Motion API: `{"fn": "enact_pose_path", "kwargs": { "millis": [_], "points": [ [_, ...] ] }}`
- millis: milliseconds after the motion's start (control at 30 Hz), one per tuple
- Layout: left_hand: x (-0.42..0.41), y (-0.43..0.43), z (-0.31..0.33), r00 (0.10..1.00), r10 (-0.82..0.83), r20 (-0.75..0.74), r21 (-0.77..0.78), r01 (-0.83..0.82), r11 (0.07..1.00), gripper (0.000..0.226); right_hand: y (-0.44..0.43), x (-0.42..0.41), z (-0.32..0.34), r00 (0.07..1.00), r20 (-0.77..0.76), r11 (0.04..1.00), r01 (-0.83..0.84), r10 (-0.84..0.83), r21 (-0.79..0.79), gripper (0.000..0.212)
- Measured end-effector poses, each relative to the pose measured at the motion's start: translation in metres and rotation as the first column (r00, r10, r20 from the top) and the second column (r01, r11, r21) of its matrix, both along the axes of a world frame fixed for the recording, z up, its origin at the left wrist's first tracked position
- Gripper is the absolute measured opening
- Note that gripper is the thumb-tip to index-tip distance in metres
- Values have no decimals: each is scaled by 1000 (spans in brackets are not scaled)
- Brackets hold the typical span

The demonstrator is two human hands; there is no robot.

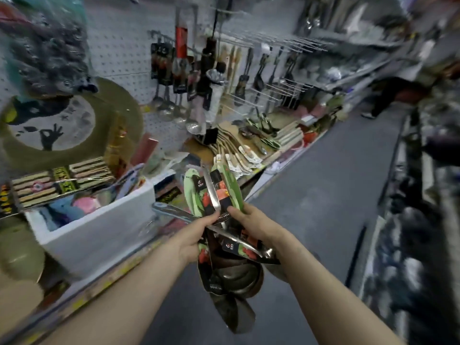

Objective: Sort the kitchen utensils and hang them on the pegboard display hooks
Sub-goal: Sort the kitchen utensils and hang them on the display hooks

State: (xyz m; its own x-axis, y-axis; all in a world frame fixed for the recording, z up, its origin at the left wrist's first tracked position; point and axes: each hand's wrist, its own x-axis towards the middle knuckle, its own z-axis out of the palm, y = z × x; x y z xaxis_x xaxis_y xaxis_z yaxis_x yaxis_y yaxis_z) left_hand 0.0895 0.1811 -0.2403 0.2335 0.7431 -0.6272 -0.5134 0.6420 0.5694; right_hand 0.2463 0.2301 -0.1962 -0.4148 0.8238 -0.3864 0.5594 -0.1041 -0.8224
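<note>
While left hand (196,236) grips utensil bundle (219,195), right hand (251,224) pinches it.

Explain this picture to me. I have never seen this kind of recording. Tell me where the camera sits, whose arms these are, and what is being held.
There is no machine here. A person wears one wide-angle camera on the head, looking forward and down, so the two bare arms are their own. The picture is blurred towards the edges. The left hand and right hand both grip a bundle of packaged utensils, metal handles up, dark bowls hanging below. To the left is a shop pegboard with ladles hanging on it and bare wire hooks further along. Below, a shelf holds wooden spatulas and a white box of mixed goods.
</note>
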Motion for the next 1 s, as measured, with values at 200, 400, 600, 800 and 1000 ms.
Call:
{"fn": "enact_pose_path", "kwargs": {
  "millis": [200, 400, 600, 800, 1000],
  "points": [
    [75, 56, 3, 985, -168, -38, -26, 167, 986, 36, 29, 76, -13, 975, -16, 975, 223, -223, -10, 30],
    [142, 127, -9, 940, -340, 35, -71, 341, 937, 39, 80, 142, -19, 929, 51, 930, 368, -368, 10, 25],
    [193, 215, -2, 880, -470, 66, -68, 474, 878, 35, 142, 195, -13, 831, -37, 825, 543, -555, -157, 40],
    [236, 285, 1, 827, -557, 69, -82, 562, 823, 45, 200, 243, -14, 700, -109, 703, 674, -706, -225, 50],
    [273, 339, -4, 822, -564, 75, -102, 569, 816, 42, 255, 282, -26, 557, -125, 566, 764, -821, -311, 42]
  ]
}}
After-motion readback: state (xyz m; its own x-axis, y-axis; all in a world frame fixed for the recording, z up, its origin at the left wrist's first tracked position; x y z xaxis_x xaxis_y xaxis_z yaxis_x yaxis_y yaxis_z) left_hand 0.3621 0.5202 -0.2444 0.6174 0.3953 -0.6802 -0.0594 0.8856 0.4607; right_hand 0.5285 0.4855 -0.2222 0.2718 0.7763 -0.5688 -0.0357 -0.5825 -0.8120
